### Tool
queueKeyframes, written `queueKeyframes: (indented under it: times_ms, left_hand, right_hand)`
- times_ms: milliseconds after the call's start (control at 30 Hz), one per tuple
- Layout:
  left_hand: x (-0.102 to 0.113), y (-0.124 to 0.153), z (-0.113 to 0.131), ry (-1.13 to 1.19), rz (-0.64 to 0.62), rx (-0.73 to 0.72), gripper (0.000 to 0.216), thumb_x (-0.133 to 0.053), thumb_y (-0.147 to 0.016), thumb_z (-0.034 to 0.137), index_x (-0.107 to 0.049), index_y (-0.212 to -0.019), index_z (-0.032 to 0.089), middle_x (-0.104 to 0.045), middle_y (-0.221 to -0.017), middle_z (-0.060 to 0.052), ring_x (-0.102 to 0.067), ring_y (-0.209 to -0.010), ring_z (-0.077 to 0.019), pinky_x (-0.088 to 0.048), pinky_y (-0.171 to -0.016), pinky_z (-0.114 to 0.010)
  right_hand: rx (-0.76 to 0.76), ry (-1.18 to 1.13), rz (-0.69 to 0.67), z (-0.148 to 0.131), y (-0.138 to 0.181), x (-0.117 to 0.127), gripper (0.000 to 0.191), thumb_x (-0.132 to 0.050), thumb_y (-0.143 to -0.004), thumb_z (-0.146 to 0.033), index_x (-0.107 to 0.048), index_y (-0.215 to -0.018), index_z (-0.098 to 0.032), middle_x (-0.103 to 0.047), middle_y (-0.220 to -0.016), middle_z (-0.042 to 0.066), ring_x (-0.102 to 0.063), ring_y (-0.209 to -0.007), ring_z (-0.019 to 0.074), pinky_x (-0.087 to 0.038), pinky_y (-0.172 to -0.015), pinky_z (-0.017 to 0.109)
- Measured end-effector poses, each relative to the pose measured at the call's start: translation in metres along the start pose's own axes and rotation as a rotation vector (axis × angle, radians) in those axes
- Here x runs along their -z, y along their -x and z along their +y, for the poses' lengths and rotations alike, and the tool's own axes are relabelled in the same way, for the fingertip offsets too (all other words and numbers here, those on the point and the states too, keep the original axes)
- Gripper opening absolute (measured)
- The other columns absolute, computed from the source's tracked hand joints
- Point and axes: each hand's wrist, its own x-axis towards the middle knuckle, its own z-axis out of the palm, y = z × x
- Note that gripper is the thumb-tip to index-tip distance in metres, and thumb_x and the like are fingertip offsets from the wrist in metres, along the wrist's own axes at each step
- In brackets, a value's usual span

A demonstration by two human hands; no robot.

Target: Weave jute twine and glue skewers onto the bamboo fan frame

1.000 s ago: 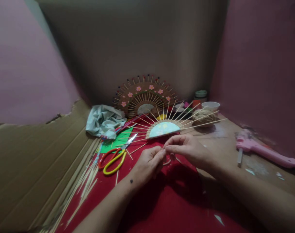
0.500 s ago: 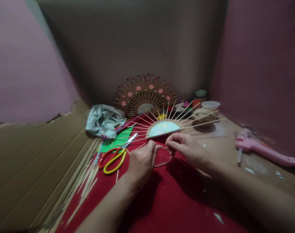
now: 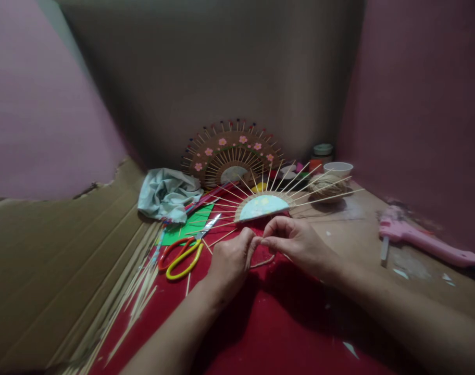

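Both hands meet low over the red cloth [image 3: 237, 333], pinching a thin cord. My left hand [image 3: 230, 255] is closed, its thumb and fingers pressed together on the cord [image 3: 264, 262], which loops below the hands. My right hand [image 3: 294, 242] is pinched against the left fingertips; its hold on the cord is partly hidden by the fingers. Just beyond them lies a half-round piece [image 3: 264, 207] with a pale blue centre, a woven-looking rim and thin sticks fanning out. Left of my hands are scissors [image 3: 185, 258] with one red and one yellow handle.
A larger fan with pink flowers [image 3: 229, 146] stands at the back. Crumpled pale cloth [image 3: 167, 192], green paper [image 3: 194, 224] and loose sticks [image 3: 138, 291] lie left. A twine ball [image 3: 328, 186], white cup [image 3: 338, 169] and pink glue gun [image 3: 425, 239] are on the right.
My right hand has moved slightly left, so its fingertips now meet those of my left hand. The cord loop between them has become smaller.
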Motion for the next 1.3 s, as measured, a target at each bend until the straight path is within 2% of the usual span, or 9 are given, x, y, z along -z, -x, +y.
queueKeyframes:
  times_ms: [267, 333, 500, 633, 833, 1100, 1300]
  left_hand:
    - [0.004, -0.008, 0.001, 0.240, -0.128, 0.111, 0.022, -0.040, -0.086, 0.031, -0.047, -0.069, 0.020, -0.045, -0.055, 0.004, -0.040, -0.049, -0.0091, -0.028, -0.049, -0.021]
    - [0.006, -0.010, 0.001, 0.385, -0.152, 0.158, 0.022, -0.043, -0.084, 0.032, -0.047, -0.066, 0.019, -0.044, -0.053, 0.005, -0.039, -0.048, -0.0084, -0.028, -0.047, -0.020]
    - [0.013, -0.013, 0.004, 0.935, -0.291, 0.425, 0.025, -0.056, -0.076, 0.038, -0.044, -0.066, 0.018, -0.041, -0.045, 0.008, -0.034, -0.033, -0.0058, -0.027, -0.034, -0.018]
    - [0.013, -0.012, 0.004, 1.158, -0.332, 0.458, 0.027, -0.063, -0.072, 0.038, -0.046, -0.067, 0.017, -0.045, -0.043, 0.007, -0.036, -0.031, -0.0052, -0.026, -0.031, -0.016]
    - [0.005, -0.009, 0.006, 1.316, -0.321, 0.538, 0.028, -0.064, -0.072, 0.037, -0.045, -0.067, 0.017, -0.044, -0.042, 0.008, -0.034, -0.028, -0.0043, -0.023, -0.028, -0.015]
    - [0.000, -0.010, 0.006, 1.465, -0.269, 0.555, 0.032, -0.056, -0.079, 0.043, -0.039, -0.067, 0.019, -0.041, -0.046, 0.009, -0.031, -0.030, -0.0039, -0.026, -0.028, -0.015]
    - [0.005, -0.012, 0.005, 1.413, -0.259, 0.517, 0.031, -0.056, -0.079, 0.041, -0.039, -0.066, 0.019, -0.042, -0.046, 0.008, -0.032, -0.030, -0.0038, -0.025, -0.030, -0.016]
  right_hand:
    - [-0.002, 0.104, -0.025, -0.004, 0.002, 0.001, 0.010, -0.060, -0.072, -0.022, -0.055, -0.068, -0.015, -0.054, -0.059, -0.002, -0.048, -0.055, 0.0082, -0.038, -0.053, 0.024]
    - [0.001, 0.089, -0.065, -0.004, 0.003, 0.002, 0.008, -0.058, -0.073, -0.020, -0.054, -0.069, -0.016, -0.054, -0.060, -0.003, -0.048, -0.056, 0.0084, -0.039, -0.053, 0.024]
    - [-0.022, -0.077, -0.131, -0.001, 0.005, 0.000, 0.010, -0.060, -0.075, -0.023, -0.052, -0.071, -0.017, -0.053, -0.060, -0.004, -0.048, -0.056, 0.0084, -0.039, -0.055, 0.024]
    - [-0.045, -0.227, -0.165, 0.001, 0.007, -0.005, 0.016, -0.062, -0.075, -0.028, -0.051, -0.072, -0.017, -0.053, -0.061, -0.003, -0.047, -0.057, 0.0084, -0.038, -0.057, 0.025]
    - [0.001, -0.205, -0.095, -0.002, 0.009, -0.011, 0.018, -0.058, -0.079, -0.028, -0.048, -0.069, -0.017, -0.051, -0.062, -0.003, -0.046, -0.057, 0.0084, -0.038, -0.056, 0.024]
    - [0.144, 0.177, 0.110, -0.003, 0.013, -0.012, 0.010, -0.052, -0.079, -0.021, -0.049, -0.070, -0.018, -0.050, -0.067, -0.002, -0.045, -0.062, 0.0110, -0.039, -0.060, 0.026]
    - [0.077, 0.003, 0.169, 0.000, 0.008, -0.010, 0.010, -0.057, -0.078, -0.025, -0.054, -0.072, -0.017, -0.056, -0.066, -0.001, -0.050, -0.062, 0.0110, -0.041, -0.061, 0.026]
